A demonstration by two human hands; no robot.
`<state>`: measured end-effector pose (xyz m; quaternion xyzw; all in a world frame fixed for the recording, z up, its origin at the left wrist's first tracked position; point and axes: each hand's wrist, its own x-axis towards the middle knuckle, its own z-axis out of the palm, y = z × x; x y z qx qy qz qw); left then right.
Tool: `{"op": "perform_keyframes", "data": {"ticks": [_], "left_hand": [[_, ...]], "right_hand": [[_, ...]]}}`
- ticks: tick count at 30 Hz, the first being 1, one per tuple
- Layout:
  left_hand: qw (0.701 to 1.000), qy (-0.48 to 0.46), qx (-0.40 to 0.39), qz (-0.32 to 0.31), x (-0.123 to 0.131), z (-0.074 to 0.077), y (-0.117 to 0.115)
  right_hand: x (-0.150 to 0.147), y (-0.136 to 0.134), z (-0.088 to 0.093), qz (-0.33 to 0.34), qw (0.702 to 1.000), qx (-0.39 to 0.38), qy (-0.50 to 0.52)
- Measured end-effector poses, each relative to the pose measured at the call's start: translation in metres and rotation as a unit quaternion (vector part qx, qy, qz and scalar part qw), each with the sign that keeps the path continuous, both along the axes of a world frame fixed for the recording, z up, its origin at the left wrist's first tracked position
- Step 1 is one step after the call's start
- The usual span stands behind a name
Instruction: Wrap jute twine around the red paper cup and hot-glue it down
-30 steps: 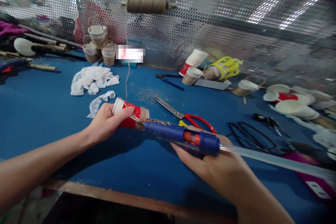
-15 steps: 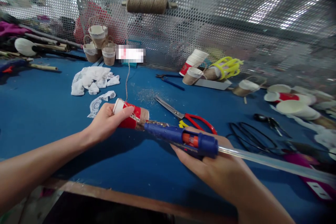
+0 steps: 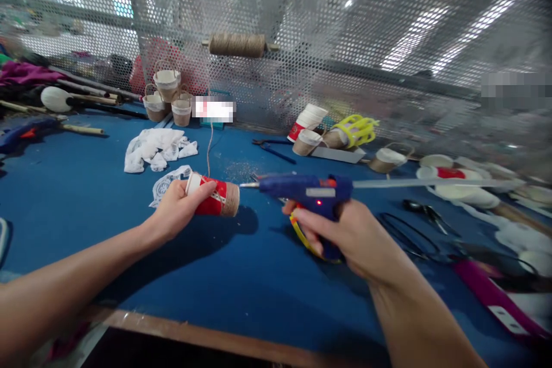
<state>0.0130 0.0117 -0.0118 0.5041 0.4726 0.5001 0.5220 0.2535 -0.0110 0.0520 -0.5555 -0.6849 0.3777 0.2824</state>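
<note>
My left hand (image 3: 176,210) grips a red paper cup (image 3: 212,195) lying sideways above the blue table (image 3: 86,201), its base end wound with brown twine. A twine strand (image 3: 209,141) runs from the cup up to a spool (image 3: 237,45) on the mesh wall. My right hand (image 3: 345,238) is closed on the handle of a blue hot glue gun (image 3: 308,190), held upright and level. The nozzle points left at the cup's base with a small gap between them. A clear glue stick (image 3: 431,183) sticks out of the gun's back to the right.
White lace scraps (image 3: 157,146) lie left of the cup. Small twine-wrapped cup baskets (image 3: 167,95) stand by the mesh. Stacked paper cups (image 3: 308,121), a yellow plastic piece (image 3: 357,129), black scissors (image 3: 426,213) and loose cups (image 3: 448,175) crowd the right. Another glue gun (image 3: 21,132) lies at far left.
My right hand turned the glue gun upright and pulled its nozzle back from the cup to a small gap. The camera view tilted up slightly. The left hand kept hold of the cup.
</note>
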Motion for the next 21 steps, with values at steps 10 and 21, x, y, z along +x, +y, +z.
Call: {"op": "perform_keyframes", "data": {"ticks": [10, 21], "left_hand": [[0.998, 0.044, 0.045, 0.000, -0.001, 0.002, 0.002], [0.949, 0.216, 0.225, -0.053, 0.000, 0.005, -0.009]], "right_hand": [[0.023, 0.101, -0.040, -0.220, 0.965, 0.004, -0.144], [-0.005, 0.103, -0.029, -0.218, 0.917, 0.048, -0.330]]}}
